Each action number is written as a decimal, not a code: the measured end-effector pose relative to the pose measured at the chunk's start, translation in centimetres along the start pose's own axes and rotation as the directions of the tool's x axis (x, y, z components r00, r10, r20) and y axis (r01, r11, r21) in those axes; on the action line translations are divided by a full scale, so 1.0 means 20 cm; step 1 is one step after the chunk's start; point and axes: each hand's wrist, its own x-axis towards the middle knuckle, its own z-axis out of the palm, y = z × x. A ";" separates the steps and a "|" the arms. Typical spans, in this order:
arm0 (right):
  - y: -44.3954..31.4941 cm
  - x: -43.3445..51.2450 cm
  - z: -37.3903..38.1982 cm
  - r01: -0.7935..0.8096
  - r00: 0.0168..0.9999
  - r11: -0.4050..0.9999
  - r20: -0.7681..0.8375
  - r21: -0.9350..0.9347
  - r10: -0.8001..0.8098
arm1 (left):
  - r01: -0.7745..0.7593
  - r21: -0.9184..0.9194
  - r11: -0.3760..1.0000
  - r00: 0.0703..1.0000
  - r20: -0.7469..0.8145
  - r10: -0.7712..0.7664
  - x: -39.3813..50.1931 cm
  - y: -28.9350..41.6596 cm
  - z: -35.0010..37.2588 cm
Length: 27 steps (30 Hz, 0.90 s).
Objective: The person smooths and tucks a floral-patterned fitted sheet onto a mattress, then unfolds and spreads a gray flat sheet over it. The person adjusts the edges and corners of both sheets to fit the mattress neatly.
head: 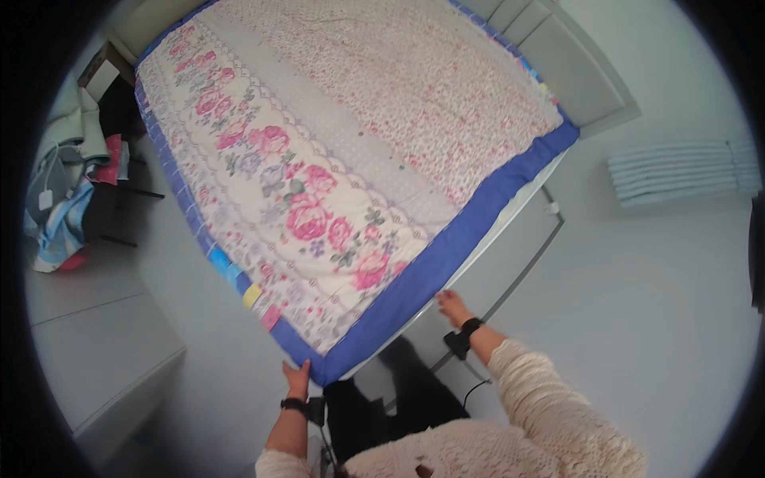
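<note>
A padded floral quilt (364,185) with a wide blue border (442,263) lies spread over a bed, pink roses printed along one side. At its near corner is my left hand (296,380), thumb against the blue border and fingers apart from the thumb at the outer side. My right hand (454,308) has its bent fingers at the border's near edge, further along to the right. Whether either hand grips the cloth is hidden. Coloured patches, among them a yellow one (252,296), line the left border. Both wrists wear black bands.
A metal-framed pale panel (508,245) stands below the quilt's near edge. On the left are a light cabinet (107,352) and a chair piled with clothes (66,203). A folded pale-blue ribbed item (675,173) is at right. A cable (476,388) hangs near my legs.
</note>
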 end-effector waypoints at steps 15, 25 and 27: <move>-0.18 0.09 0.22 0.143 0.985 0.892 -0.150 0.429 -0.086 | 0.077 -0.569 0.819 0.992 0.123 -0.008 -0.07 0.01 0.08; -0.12 0.16 0.24 0.128 0.978 0.976 -0.185 0.178 -0.095 | 0.095 -0.269 0.958 0.994 0.070 -0.079 -0.05 -0.09 0.06; -0.15 0.14 0.20 -0.126 0.974 0.980 -0.166 0.154 0.152 | 0.275 -0.169 0.947 0.957 0.143 -0.252 -0.06 -0.13 0.05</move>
